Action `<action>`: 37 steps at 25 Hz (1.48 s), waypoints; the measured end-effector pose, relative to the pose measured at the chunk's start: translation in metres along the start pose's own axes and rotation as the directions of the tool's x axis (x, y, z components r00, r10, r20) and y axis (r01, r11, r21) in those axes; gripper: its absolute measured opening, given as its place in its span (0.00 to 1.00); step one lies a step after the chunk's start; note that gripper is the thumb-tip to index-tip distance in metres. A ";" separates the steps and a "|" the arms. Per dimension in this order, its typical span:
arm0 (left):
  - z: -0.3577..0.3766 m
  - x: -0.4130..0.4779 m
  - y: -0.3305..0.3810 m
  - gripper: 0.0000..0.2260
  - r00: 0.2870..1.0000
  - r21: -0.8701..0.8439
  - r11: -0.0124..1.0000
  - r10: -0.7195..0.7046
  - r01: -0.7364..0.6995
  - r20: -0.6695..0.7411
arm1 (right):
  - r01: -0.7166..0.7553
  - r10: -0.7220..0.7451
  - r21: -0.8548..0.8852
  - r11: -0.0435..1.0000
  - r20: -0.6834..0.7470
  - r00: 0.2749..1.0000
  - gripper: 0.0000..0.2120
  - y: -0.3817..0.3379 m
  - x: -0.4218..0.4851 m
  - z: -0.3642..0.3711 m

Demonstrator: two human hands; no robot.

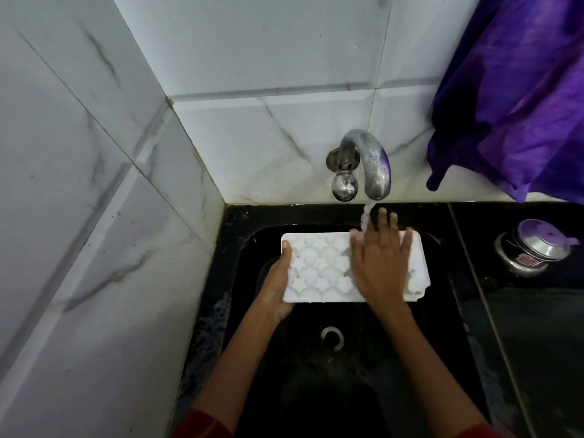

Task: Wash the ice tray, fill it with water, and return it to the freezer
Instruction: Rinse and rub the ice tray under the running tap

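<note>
left hand [279, 279] grips ice tray [319, 270] end | right hand [380, 263] flat, fingers spread, on top

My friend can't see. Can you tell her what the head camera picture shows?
A person's left hand grips the short end of a white plastic ice tray with star and shell shaped cups, held over a black sink, while the right hand lies flat on it. Water runs from a curved metal tap onto the tray.

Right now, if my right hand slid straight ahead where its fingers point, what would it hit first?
Your right hand would likely meet the sink's back rim under the tap; height is unclear.
</note>
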State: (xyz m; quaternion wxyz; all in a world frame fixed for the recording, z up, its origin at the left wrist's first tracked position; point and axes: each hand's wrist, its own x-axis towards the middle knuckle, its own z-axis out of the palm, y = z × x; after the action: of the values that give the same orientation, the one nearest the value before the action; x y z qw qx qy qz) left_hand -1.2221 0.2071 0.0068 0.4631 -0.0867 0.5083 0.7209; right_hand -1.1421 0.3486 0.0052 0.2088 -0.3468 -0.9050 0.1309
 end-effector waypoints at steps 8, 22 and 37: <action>0.007 0.005 -0.003 0.26 1.000 -0.057 0.998 0.017 -0.018 -0.019 | 0.455 -0.447 0.019 0.890 0.225 0.866 0.31 -0.023 -0.071 -0.015; 0.034 0.011 -0.014 0.37 0.999 0.012 0.999 -0.032 0.033 -0.032 | 0.221 -0.231 0.067 0.973 0.240 0.943 0.37 -0.027 -0.027 -0.009; 0.002 0.025 -0.011 0.38 0.997 0.082 0.996 0.047 -0.042 -0.064 | 0.379 -0.363 0.021 0.925 0.340 0.868 0.31 0.081 -0.058 -0.023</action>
State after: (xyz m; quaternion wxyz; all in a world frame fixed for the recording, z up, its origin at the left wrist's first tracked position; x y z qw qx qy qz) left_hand -1.2267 0.2237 -0.0138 0.4329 -0.0803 0.5537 0.7068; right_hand -1.0461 0.3696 -0.0220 0.0637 -0.1438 -0.9796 0.1247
